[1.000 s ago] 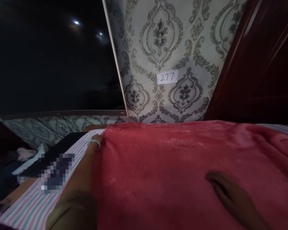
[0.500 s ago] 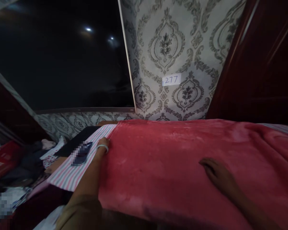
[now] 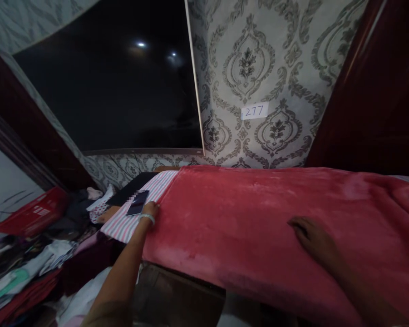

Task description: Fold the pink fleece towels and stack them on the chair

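Two hands at a red blanket (image 3: 224,218) spread across the lower centre and right.
In the lower left, the left hand (image 3: 151,210) is at the blanket's left edge, beside striped cloth (image 3: 117,230) and a phone (image 3: 138,203); whether it pinches fabric, I cannot tell. Lower right, the right hand (image 3: 308,232) curls loosely, thumb apart, gripping nothing visible. The step seems to be straightening that edge; the next move calls for a gentle, even pull.
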A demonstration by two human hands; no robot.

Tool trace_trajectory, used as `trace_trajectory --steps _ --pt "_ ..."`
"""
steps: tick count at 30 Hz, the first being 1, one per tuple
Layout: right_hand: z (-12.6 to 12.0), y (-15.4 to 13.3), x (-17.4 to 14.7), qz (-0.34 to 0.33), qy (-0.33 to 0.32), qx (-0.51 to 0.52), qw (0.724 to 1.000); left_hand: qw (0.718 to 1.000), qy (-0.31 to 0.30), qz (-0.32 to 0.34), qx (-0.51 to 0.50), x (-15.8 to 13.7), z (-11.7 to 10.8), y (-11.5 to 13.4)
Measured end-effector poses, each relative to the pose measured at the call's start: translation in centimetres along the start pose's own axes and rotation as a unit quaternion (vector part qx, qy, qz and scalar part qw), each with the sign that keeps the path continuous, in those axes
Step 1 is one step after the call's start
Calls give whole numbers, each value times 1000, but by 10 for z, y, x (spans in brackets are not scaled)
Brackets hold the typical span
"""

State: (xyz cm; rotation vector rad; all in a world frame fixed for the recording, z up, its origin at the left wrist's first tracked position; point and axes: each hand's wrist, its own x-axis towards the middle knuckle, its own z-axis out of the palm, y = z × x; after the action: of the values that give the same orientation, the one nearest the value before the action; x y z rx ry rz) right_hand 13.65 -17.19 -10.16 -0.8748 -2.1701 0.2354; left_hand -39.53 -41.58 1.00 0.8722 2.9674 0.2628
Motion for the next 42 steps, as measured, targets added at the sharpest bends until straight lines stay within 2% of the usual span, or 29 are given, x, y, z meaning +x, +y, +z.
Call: trace_trajectory --steps 6,12,16,20,24,27,30,33,36,38,40,42 --pt "-1 -2 2 -6 -1 11 1000 1000 22 -3 5 -19 2 -3" --pt "-2 -4 3 -19 11 13 1000 1000 -2 4 22 -51 -4 -36" --pt "-3 -4 5 -33 16 17 999 999 21 -8 36 -73 -2 -46" --pt "-1 -4 7 -29 14 22 999 998 32 -30 51 -84 -1 -41" --pt "0 -11 10 -12 17 31 999 997 24 -30 70 -91 -11 -31" --pt "-2 -21 14 16 7 40 999 994 58 10 91 -85 -15 -21" --pt "-6 -32 20 38 -5 47 998 980 107 149 77 -66 -3 6" --pt "-11 -37 25 46 -3 21 999 963 82 257 1 -49 22 67" --pt "-16 -37 28 47 4 1 999 946 54 316 -54 -54 40 146" --pt "-19 -37 29 45 13 -6 999 931 53 356 -55 -66 46 193" --pt "-22 -38 29 43 23 -10 999 924 45 379 -35 -80 50 229" --pt "-23 -38 29 41 33 -5 999 928 26 373 -6 -92 56 251"
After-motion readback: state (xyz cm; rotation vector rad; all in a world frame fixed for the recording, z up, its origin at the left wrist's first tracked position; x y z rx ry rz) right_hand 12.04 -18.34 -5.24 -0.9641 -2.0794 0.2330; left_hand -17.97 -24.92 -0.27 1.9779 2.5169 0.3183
